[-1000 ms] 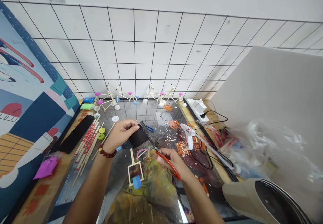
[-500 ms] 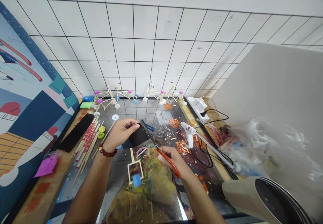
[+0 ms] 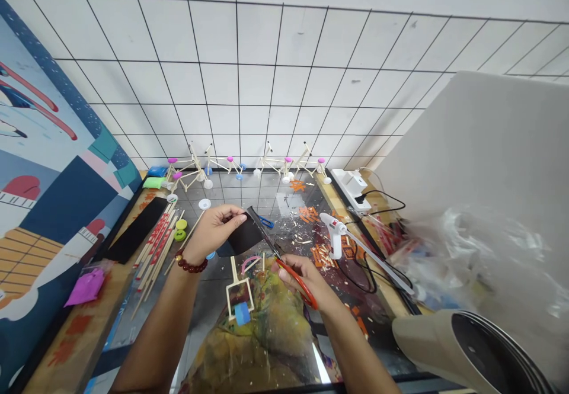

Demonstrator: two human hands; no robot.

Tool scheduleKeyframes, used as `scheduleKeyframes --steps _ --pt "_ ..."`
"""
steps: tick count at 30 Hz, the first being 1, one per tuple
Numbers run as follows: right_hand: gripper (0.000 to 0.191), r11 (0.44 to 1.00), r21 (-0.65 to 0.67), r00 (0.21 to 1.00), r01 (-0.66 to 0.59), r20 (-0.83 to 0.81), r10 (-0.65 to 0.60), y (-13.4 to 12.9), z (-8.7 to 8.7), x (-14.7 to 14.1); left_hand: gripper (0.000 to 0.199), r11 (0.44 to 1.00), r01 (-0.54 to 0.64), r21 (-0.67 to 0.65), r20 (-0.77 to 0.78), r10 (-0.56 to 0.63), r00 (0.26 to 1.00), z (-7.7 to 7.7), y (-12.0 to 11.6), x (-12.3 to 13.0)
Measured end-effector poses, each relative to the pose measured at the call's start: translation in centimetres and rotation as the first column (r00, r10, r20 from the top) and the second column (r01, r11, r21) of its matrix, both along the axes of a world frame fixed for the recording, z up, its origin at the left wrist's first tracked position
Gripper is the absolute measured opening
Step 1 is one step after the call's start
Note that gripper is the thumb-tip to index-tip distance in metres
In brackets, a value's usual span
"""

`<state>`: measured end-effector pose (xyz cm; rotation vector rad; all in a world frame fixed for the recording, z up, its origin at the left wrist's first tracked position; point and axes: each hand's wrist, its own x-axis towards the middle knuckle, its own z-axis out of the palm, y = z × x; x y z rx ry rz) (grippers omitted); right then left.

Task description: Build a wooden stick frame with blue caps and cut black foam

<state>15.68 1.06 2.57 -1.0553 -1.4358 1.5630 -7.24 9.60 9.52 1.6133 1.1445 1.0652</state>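
Note:
Between thumb and fingers, my left hand (image 3: 222, 228) pinches a black sheet (image 3: 244, 237) by its upper left edge. My right hand (image 3: 302, 278) is closed around the orange handles of a pair of scissors (image 3: 293, 278). The dark blades point up and left and lie along the sheet's right edge, close to my left fingertips; whether they are parted is hard to make out. Just beyond the blades lies a blue clip-like piece (image 3: 267, 222). Below the sheet, a small stick frame (image 3: 239, 299) with a blue roll (image 3: 242, 313) rests on the table.
Several stick models (image 3: 191, 172) with pink and white discs stand along the wall. Wooden sticks (image 3: 155, 246) and a black strip (image 3: 137, 231) lie at left. A white glue gun (image 3: 334, 234), orange scraps (image 3: 309, 214), a power strip (image 3: 351, 189) and a bin (image 3: 444, 346) are at right.
My hands, the black sheet and the scissors keep almost the same pose. The whole view has shifted very slightly.

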Motion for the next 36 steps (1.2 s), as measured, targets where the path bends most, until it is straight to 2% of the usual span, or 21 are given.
scheduleKeyframes --steps 16,22,36 --pt "0.046 0.998 -0.055 1.000 0.005 0.013 -0.005 0.05 -0.31 -0.17 0.024 0.999 0.029 0.019 -0.038 -0.028 0.999 0.01 -0.05 0.02" --pt "0.045 0.996 -0.090 0.999 -0.003 -0.049 -0.001 -0.03 -0.69 -0.07 0.023 0.999 0.036 0.006 -0.014 -0.036 0.999 -0.21 0.10 -0.10" --pt "0.046 0.998 -0.066 0.999 -0.013 -0.031 0.011 -0.01 -0.85 -0.10 0.023 0.999 0.048 0.012 -0.028 -0.048 0.998 -0.10 0.03 -0.22"
